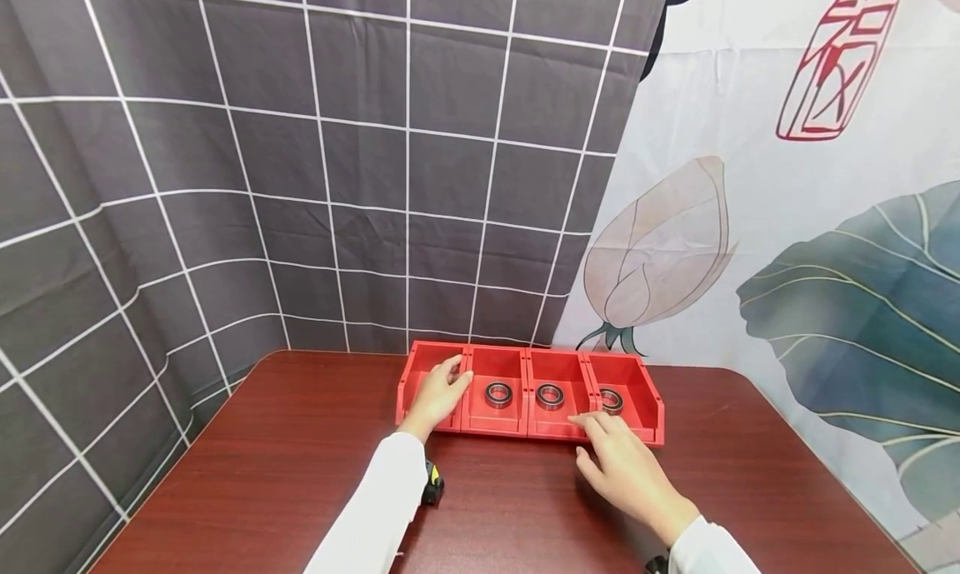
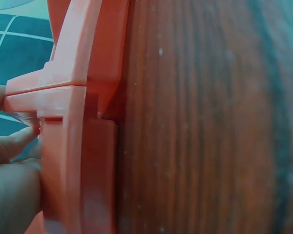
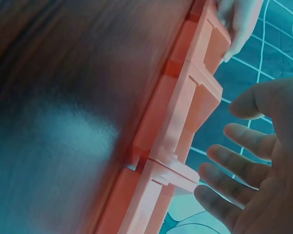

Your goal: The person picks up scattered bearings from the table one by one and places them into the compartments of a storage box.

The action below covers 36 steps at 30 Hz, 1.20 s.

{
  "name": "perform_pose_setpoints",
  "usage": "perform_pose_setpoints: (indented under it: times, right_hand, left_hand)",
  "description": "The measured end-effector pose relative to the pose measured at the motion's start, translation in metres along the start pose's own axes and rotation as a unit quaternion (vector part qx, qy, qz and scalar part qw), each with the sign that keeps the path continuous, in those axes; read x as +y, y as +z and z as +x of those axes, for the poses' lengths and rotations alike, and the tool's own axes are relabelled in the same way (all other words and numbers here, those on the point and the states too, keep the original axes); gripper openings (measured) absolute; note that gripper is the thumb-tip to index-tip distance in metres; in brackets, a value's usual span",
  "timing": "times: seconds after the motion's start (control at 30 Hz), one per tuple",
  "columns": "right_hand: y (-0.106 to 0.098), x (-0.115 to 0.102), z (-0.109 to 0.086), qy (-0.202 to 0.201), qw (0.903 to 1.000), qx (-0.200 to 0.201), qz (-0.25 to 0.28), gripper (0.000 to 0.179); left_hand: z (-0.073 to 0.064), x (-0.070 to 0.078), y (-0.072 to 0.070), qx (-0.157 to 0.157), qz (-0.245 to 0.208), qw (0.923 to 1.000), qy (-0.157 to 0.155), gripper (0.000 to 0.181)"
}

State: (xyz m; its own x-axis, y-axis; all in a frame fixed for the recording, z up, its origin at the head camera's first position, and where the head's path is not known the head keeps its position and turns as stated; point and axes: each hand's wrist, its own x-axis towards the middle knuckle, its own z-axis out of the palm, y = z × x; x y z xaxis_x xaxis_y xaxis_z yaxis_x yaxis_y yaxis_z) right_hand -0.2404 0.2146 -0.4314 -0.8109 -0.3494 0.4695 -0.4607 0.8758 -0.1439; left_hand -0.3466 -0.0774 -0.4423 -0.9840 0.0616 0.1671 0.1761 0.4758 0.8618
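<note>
My left hand (image 1: 437, 397) reaches into the leftmost of several joined red bins (image 1: 495, 426), thumb and forefinger apart near the divider. In the left wrist view, a thin shiny edge (image 2: 27, 117) shows between its thumb and fingers; I cannot tell whether they grip it. The second bin from the left holds a ball bearing (image 1: 498, 394), and the third holds another bearing (image 1: 550, 396). Partly hidden behind the divider, a third bearing (image 1: 611, 401) lies in the rightmost bin. My right hand (image 1: 622, 466) hovers at that bin's front edge, fingers loosely spread and holding nothing.
The bins stand at the back of a dark red wooden table (image 1: 510, 507), close to a grey gridded cloth (image 1: 360, 174). A floral cloth (image 1: 750, 249) hangs at the right. A small black and yellow object (image 1: 432, 484) shows beside the left sleeve.
</note>
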Motion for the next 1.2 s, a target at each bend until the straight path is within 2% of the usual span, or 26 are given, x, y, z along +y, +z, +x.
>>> perform_pose_setpoints:
  times: [0.3, 0.53, 0.7, 0.83, 1.03, 1.2]
  right_hand:
    - [0.0, -0.003, -0.002, 0.004, 0.9999, -0.014, -0.001, 0.042]
    - [0.001, -0.003, -0.006, -0.006, 0.9999, -0.008, -0.003, 0.042]
    - [-0.001, -0.005, -0.008, -0.003, 0.9999, -0.012, -0.005, 0.043]
    - [0.0, -0.006, -0.009, 0.002, 0.9998, -0.019, -0.004, 0.044]
    - [0.001, -0.006, -0.011, 0.006, 0.9997, -0.021, -0.006, 0.044]
    - [-0.001, -0.006, -0.011, 0.002, 0.9999, -0.016, -0.006, 0.045]
  left_hand:
    - [-0.002, 0.01, -0.001, -0.005, 0.031, 0.9991, -0.027, 0.056]
    - [-0.005, 0.014, -0.001, -0.004, 0.046, 0.9986, -0.025, 0.056]
    - [-0.009, 0.015, 0.001, 0.005, 0.084, 0.9964, 0.01, 0.058]
    - [-0.015, 0.017, 0.0, 0.001, 0.107, 0.9932, 0.045, 0.058]
    - [-0.023, 0.02, -0.004, -0.018, 0.116, 0.9908, 0.067, 0.061]
    - [-0.032, 0.027, -0.006, -0.021, 0.117, 0.9888, 0.09, 0.062]
